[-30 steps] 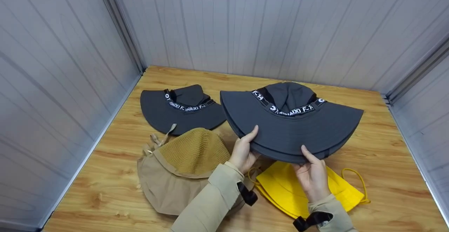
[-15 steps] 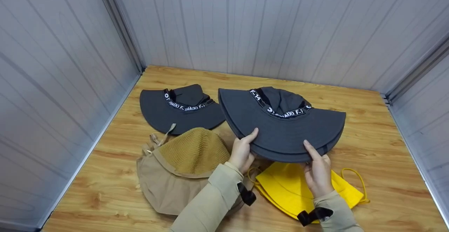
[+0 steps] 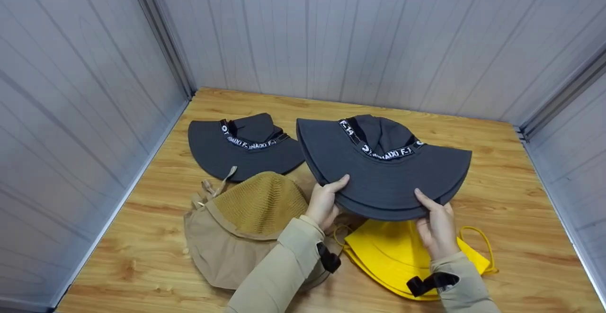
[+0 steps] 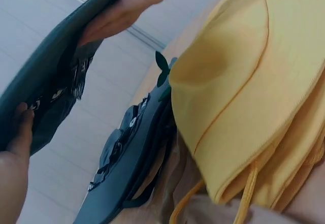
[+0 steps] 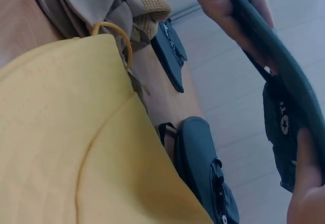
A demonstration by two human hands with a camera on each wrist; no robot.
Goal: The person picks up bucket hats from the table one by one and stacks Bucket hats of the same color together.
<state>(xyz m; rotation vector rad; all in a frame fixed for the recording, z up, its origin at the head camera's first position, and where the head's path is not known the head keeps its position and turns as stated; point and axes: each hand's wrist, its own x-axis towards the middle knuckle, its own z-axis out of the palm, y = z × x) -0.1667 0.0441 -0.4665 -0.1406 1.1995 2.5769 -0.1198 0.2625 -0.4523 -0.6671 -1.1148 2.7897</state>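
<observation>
My left hand (image 3: 324, 205) and right hand (image 3: 438, 231) grip the lower brim of a dark grey bucket hat (image 3: 383, 183), thumbs on top. It is folded flat, its brim doubled, with a white-lettered black band around the crown. Beneath the hat and my right forearm lies a yellow bucket hat (image 3: 378, 258) with cord loops. In the left wrist view, the raised grey hat (image 4: 56, 46) is seen edge-on, fingers on both faces. A second grey bucket hat (image 3: 236, 161) rests at the back left, folded likewise.
A tan sun hat (image 3: 227, 258) with a mesh crown and ties lies left of the yellow hat, partly under my left sleeve. In the right wrist view another dark hat (image 5: 195, 148) lies on the wooden table (image 3: 525, 237). Pale panel walls (image 3: 378, 33) enclose the back and sides.
The held grey hat's right side has drawn inward and its brim has tilted slightly. My right hand has shifted to the right along the brim. The other hats lie where they were.
</observation>
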